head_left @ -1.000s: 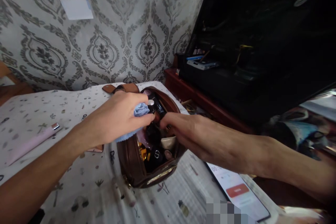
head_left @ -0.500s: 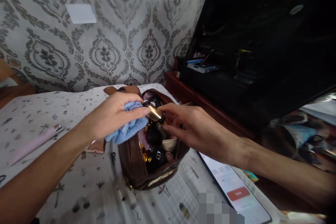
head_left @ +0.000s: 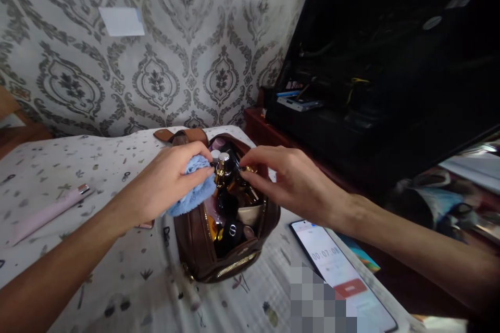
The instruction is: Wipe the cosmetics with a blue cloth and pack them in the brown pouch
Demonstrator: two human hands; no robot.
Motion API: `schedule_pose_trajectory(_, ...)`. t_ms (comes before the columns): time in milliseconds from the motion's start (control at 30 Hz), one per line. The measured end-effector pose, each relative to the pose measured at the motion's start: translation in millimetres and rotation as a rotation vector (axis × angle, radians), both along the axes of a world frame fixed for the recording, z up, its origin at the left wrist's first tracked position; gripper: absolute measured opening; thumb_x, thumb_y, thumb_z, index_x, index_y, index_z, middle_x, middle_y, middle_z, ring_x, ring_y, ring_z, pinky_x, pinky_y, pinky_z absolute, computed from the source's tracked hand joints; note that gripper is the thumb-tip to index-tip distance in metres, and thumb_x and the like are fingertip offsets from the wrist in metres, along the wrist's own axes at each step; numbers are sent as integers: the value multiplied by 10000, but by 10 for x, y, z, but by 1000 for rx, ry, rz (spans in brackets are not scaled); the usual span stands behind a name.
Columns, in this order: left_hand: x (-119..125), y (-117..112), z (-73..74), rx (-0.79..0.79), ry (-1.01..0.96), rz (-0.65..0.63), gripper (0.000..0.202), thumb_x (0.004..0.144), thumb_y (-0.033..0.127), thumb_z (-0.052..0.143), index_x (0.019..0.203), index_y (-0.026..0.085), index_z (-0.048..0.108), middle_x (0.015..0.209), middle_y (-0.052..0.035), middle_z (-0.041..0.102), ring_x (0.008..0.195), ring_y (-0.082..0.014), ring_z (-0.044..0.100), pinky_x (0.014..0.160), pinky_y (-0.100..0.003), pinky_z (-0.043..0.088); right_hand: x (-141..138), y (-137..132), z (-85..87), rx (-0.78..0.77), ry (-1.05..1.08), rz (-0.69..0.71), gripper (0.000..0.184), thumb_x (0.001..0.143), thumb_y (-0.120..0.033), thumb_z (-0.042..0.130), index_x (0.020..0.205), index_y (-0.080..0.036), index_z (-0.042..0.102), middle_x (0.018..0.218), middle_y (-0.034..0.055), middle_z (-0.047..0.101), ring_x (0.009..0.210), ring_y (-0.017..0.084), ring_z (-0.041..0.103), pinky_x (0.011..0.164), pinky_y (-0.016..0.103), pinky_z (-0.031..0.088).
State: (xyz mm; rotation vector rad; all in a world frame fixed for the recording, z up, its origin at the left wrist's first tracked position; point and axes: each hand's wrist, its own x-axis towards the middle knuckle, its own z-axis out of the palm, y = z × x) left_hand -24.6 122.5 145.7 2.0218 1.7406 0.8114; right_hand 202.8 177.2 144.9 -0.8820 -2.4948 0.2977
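A brown makeup bag (head_left: 197, 242) stands unzipped on the patterned sheet, packed with cosmetics. My left hand (head_left: 166, 177) is closed round a crumpled blue cloth (head_left: 193, 192) at the bag's left rim. Above the bag's right side, the thumb and forefinger of my right hand (head_left: 287, 177) come together in a pinch; what sits between them, if anything, is too dark to make out. Gold shows just beneath those fingers. Inside the bag are a silver-capped bottle (head_left: 224, 160), a black round case (head_left: 231, 233) and a cream-coloured item (head_left: 250, 214).
A pink tube (head_left: 50, 213) lies on the sheet at left. The phone (head_left: 332, 260) with a running timer is right of the bag. A brown strap (head_left: 187, 136) rests behind it. Beyond the bed's right edge stands a large black screen (head_left: 375, 73).
The gold-capped item held between both hands no longer shows there. My hands have moved slightly apart, the left drawing back with the cloth. More of the phone is visible.
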Motion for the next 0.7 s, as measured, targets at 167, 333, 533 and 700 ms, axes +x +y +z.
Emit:
schedule_pose_trajectory(167,38,-5,12,-44,14,-18,225,881,401,536,971,248,675,538,66,477,446,-97,397,418,-222,261,-136,73,-71,140,-205,-9,109,938,-226,627,927,-166,718,819,55,717,790,192,633,819,334,411)
schedule_pose_trajectory(333,32,-13,10,-72,-14,-29,203,880,395,538,955,254,664,486,91,392,393,-84,308,385,-209,223,-204,87,-88,171,-351,-30,131,959,-199,590,1012,-152,701,934,94,734,917,241,647,962,426,382)
schedule_pose_trajectory(533,47,-26,40,-110,-37,-17,193,879,393,550,940,243,654,486,87,385,387,-80,312,360,-194,205,-157,114,-128,191,-309,12,160,933,-200,633,1082,-157,671,970,95,717,966,246,643,948,411,423)
schedule_pose_trajectory(700,24,-56,19,-64,-145,-40,228,883,434,556,944,238,655,527,81,426,404,-73,335,354,-173,235,-73,122,-160,247,-160,37,179,935,-208,633,1100,-150,668,1025,111,701,965,251,632,888,408,483)
